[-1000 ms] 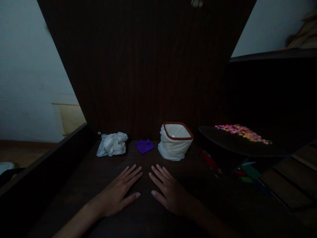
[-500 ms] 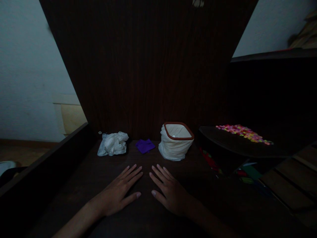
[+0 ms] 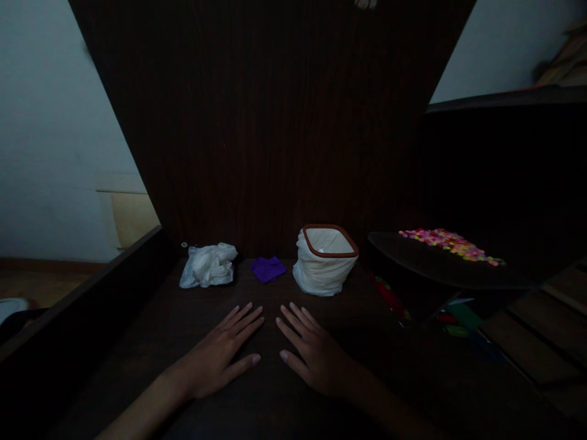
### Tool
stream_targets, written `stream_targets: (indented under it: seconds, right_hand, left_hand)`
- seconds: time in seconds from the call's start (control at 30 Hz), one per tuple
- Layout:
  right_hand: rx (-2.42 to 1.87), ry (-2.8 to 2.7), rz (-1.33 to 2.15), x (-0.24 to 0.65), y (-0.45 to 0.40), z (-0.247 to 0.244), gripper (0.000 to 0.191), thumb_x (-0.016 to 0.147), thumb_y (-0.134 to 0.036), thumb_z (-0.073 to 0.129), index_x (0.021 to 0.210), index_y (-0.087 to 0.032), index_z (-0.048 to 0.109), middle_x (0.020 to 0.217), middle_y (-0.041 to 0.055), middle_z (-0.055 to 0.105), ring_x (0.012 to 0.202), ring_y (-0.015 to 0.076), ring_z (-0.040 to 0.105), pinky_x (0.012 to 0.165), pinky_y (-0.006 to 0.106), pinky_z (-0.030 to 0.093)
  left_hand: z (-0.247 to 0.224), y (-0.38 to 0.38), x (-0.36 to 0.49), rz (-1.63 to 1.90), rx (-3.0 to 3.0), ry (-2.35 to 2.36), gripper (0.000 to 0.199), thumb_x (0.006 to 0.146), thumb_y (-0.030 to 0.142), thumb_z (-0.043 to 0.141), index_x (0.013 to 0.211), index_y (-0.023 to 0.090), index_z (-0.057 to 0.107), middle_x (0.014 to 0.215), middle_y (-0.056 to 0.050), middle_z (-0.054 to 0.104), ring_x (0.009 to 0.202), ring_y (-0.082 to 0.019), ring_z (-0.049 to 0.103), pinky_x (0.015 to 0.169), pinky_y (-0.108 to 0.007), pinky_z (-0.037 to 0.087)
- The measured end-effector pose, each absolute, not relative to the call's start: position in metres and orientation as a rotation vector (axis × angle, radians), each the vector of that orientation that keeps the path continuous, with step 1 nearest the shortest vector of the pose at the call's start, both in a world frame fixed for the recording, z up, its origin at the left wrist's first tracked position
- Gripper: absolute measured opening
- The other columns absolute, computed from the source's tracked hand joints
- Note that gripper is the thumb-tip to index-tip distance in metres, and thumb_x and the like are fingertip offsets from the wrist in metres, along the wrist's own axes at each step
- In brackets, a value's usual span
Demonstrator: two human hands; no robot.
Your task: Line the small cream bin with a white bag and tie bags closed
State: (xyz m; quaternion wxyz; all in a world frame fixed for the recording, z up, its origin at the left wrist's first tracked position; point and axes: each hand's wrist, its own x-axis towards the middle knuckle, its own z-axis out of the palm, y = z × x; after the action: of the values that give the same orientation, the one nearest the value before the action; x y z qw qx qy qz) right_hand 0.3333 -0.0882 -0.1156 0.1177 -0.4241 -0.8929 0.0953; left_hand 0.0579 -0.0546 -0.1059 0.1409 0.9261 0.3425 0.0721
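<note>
Flat on the dark wooden surface (image 3: 270, 403) lies my left hand (image 3: 227, 348), fingers stretched and thumb apart, holding nothing. My right hand (image 3: 312, 351) mirrors it to the right, palm down and also bare. Beyond the left hand is a crumpled white plastic bag (image 3: 210, 266). A folded purple cloth-like piece (image 3: 268, 269) sits between the bag and a small bin (image 3: 323, 278), which has a white liner and a reddish-brown square rim. The bin stands just past my right fingertips; neither hand touches these things.
A dark upright panel (image 3: 270, 134) rises behind the objects. On the right, a curved shelf (image 3: 413, 260) carries a heap of small colourful pieces (image 3: 452, 243); assorted items, including a green one (image 3: 465, 316), lie beneath it. A raised wooden side (image 3: 82, 290) borders the left.
</note>
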Motion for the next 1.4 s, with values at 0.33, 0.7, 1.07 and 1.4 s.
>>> stream_targets:
  seconds: [0.33, 0.7, 1.07, 1.4]
  right_hand:
    - [-1.264, -2.661, 0.246, 0.3317, -0.088, -0.1138, 0.06, 0.103, -0.036, 0.048, 0.157, -0.01, 0.038, 0.165, 0.0187, 0.025, 0.154, 0.0368, 0.021, 0.122, 0.06, 0.028]
    - [-1.256, -2.647, 0.237, 0.3318, -0.0881, -0.1133, 0.061, 0.103, -0.037, 0.048, 0.156, -0.01, 0.039, 0.164, 0.019, 0.027, 0.153, 0.0373, 0.023, 0.122, 0.06, 0.029]
    - [-1.26, -2.65, 0.231, 0.3313, -0.0878, -0.1143, 0.06, 0.103, -0.035, 0.049, 0.156, -0.01, 0.039, 0.164, 0.0185, 0.028, 0.153, 0.037, 0.023, 0.121, 0.06, 0.03]
    - [-1.22, -2.601, 0.228, 0.3327, -0.0869, -0.119, 0.059, 0.102, -0.034, 0.052, 0.155, -0.011, 0.041, 0.163, 0.0188, 0.03, 0.154, 0.0355, 0.025, 0.121, 0.06, 0.031]
  left_hand:
    - [-0.1034, -0.0555, 0.0584, 0.185, 2.647, 1.003, 0.066, 0.103, 0.054, 0.045, 0.16, 0.025, 0.029, 0.167, -0.009, 0.025, 0.155, -0.035, 0.022, 0.123, -0.062, 0.027]
    - [-0.1044, -0.0551, 0.0584, 0.206, 2.647, 0.997, 0.066, 0.102, 0.054, 0.047, 0.16, 0.026, 0.029, 0.167, -0.009, 0.026, 0.155, -0.035, 0.022, 0.123, -0.063, 0.027]
    - [-0.1073, -0.0543, 0.0565, 0.283, 2.693, 0.961, 0.066, 0.102, 0.051, 0.049, 0.161, 0.028, 0.027, 0.166, -0.009, 0.028, 0.154, -0.033, 0.025, 0.124, -0.059, 0.029]
    - [-0.1065, -0.0545, 0.0567, 0.256, 2.691, 0.972, 0.066, 0.103, 0.053, 0.048, 0.16, 0.028, 0.029, 0.166, -0.009, 0.029, 0.154, -0.032, 0.026, 0.124, -0.058, 0.029]
